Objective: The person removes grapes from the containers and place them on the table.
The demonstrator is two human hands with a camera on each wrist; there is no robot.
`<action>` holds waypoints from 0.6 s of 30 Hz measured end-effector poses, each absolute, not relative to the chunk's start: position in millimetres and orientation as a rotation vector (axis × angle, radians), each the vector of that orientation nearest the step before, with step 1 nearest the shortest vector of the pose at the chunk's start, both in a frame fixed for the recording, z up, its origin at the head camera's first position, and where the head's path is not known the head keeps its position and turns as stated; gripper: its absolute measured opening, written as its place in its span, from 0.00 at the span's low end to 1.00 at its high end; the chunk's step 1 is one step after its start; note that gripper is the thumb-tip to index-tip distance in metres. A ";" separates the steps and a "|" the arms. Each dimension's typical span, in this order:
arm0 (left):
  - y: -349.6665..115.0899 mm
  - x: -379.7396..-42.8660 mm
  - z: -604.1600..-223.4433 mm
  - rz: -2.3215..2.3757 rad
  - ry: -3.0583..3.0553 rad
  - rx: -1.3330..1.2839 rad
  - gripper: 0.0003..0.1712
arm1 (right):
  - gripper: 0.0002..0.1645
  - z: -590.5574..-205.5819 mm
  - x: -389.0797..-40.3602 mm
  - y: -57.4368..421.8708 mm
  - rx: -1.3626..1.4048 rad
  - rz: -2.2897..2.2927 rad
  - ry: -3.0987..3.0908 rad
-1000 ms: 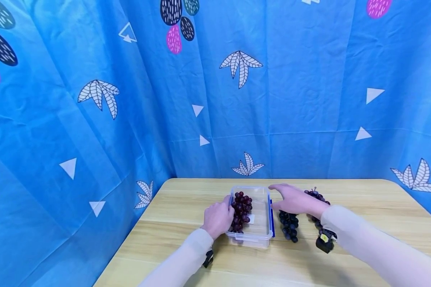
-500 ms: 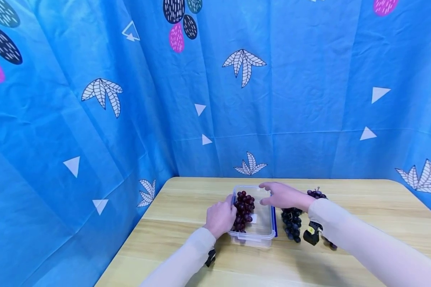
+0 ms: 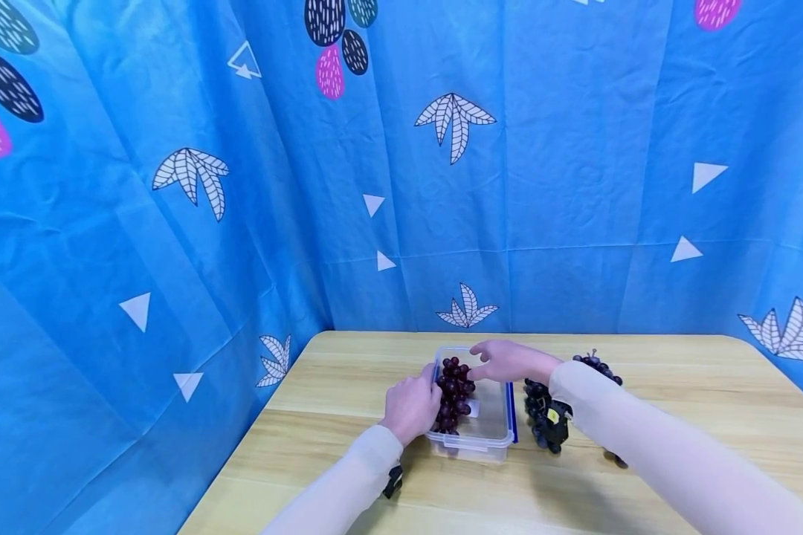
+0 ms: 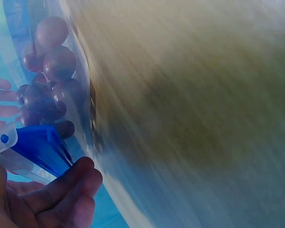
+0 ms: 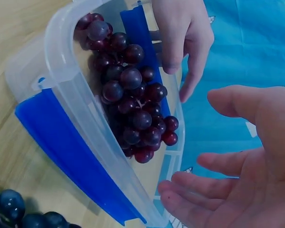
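Note:
A clear plastic food container (image 3: 475, 447) with blue side latches stands on the table. Inside, along its left side, lies a bunch of red grapes (image 3: 451, 397). My left hand (image 3: 411, 407) grips the container's left wall; the left wrist view shows its fingers (image 4: 83, 171) at the blue latch (image 4: 42, 145). Over the container's far right part hovers my right hand (image 3: 511, 361), fingers spread and holding nothing. The right wrist view has its thumb and fingers apart near the grapes (image 5: 137, 109), with a gap between.
A bunch of dark grapes (image 3: 534, 405) lies right of the container, partly behind the right wrist's camera. Farther right, another dark bunch (image 3: 597, 362) is partly covered by the right sleeve. A blue patterned curtain (image 3: 562, 282) hangs behind the wooden table (image 3: 321, 431).
My right hand has moved left, from the container's right edge to above its inside, close to the red grapes. The left hand keeps its grip on the container. The view has shifted slightly.

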State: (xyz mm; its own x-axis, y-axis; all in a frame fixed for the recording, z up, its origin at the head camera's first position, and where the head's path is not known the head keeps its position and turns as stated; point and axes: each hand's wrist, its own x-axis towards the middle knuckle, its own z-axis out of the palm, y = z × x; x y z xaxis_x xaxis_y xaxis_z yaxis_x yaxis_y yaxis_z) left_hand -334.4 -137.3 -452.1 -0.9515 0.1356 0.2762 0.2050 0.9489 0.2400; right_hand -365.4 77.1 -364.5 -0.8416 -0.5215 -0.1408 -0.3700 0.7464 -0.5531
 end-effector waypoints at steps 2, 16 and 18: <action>-137.9 -335.3 -452.6 -0.377 -2.845 -0.251 0.25 | 0.41 -366.4 -369.0 73.7 -0.686 -0.751 2.648; -137.4 -334.9 -452.8 -0.329 -2.857 -0.224 0.26 | 0.42 -373.7 -387.7 53.3 -0.690 -0.671 2.643; -137.1 -334.9 -452.5 -0.320 -2.849 -0.223 0.26 | 0.42 -373.6 -389.1 51.2 -0.677 -0.667 2.641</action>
